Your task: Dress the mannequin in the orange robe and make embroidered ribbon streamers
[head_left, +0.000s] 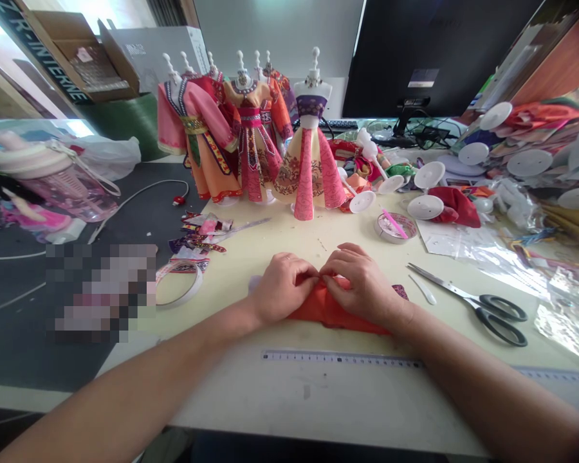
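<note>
The orange cloth (330, 314) lies on the tabletop (241, 399), nearer its front edge than the far one, partly hidden under both hands. It should handle as light, soft and limp, perhaps a little slippery; it looks unlikely to break but quick to crease or shift. Its upper fold seems the best place to hold, close to the working point, with the lower part left flat. The left hand (287, 286) pinches that fold between thumb and index finger; the right hand (354, 280) pinches just beside it, the fingertips almost meeting. Whether they grip anything finer is too small to tell.

Between cloth and front edge lies a ruler (342, 360), its right end passing under the right forearm. Toward the right edge, the scissors (471, 298) point inward, with a white curved strip (422, 289) nearer the hand. Leftward, the tape roll (193, 292) stands well apart, leaving more elbow room that way
</note>
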The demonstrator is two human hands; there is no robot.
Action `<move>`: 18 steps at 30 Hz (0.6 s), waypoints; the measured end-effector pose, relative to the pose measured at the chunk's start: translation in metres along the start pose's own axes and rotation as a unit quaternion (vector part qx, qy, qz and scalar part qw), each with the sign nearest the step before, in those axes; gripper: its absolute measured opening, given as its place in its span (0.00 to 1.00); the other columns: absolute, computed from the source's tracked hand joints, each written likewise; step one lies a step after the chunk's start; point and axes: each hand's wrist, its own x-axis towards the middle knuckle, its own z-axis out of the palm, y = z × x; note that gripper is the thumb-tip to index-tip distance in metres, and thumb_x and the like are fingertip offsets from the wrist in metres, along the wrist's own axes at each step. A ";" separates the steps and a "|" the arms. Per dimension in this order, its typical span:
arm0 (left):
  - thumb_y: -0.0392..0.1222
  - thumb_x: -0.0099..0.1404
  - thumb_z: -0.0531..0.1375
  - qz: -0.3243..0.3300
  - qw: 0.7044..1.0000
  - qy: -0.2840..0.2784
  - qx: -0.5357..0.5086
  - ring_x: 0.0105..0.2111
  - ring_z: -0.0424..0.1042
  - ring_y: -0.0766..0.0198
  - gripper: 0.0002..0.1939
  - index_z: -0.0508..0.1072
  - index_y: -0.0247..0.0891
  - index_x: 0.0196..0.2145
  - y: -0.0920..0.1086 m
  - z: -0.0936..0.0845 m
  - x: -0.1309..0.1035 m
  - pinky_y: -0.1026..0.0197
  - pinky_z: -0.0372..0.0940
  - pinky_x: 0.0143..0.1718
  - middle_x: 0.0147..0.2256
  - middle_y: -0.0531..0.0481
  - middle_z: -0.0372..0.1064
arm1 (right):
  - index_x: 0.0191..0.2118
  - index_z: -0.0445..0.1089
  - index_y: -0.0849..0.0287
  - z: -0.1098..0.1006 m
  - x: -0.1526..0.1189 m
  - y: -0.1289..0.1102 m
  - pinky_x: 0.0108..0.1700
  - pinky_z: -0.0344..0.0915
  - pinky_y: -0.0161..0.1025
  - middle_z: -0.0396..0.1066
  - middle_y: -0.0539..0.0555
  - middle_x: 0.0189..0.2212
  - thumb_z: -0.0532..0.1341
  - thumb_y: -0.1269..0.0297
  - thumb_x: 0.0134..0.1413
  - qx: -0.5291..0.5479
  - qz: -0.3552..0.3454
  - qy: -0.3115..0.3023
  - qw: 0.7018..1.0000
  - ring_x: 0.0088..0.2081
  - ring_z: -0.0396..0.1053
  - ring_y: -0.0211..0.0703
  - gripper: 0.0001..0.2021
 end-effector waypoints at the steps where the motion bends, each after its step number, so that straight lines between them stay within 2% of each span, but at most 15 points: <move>1: 0.33 0.58 0.57 0.001 1.000 0.000 0.000 0.31 0.68 0.65 0.07 0.73 0.39 0.26 0.000 0.000 0.000 0.56 0.61 0.43 0.25 0.54 0.71 | 0.26 0.69 0.59 0.000 0.000 0.000 0.39 0.60 0.42 0.69 0.51 0.22 0.54 0.76 0.45 0.000 0.002 -0.001 1.000 0.28 0.62 0.40 0.09; 11: 0.33 0.58 0.57 -0.002 1.000 -0.004 -0.008 0.31 0.67 0.65 0.07 0.73 0.39 0.26 -0.001 0.000 0.001 0.57 0.62 0.42 0.26 0.54 0.71 | 0.26 0.70 0.59 0.001 -0.001 0.002 0.38 0.59 0.42 0.68 0.52 0.22 0.53 0.75 0.46 0.007 0.017 -0.003 1.000 0.28 0.62 0.40 0.09; 18: 0.33 0.58 0.56 -0.003 1.000 -0.003 -0.015 0.31 0.68 0.65 0.07 0.73 0.39 0.27 -0.002 0.001 0.000 0.59 0.62 0.42 0.27 0.54 0.72 | 0.27 0.70 0.59 0.000 -0.001 0.001 0.40 0.61 0.42 0.69 0.52 0.24 0.53 0.78 0.43 0.024 0.022 -0.002 0.999 0.29 0.63 0.40 0.11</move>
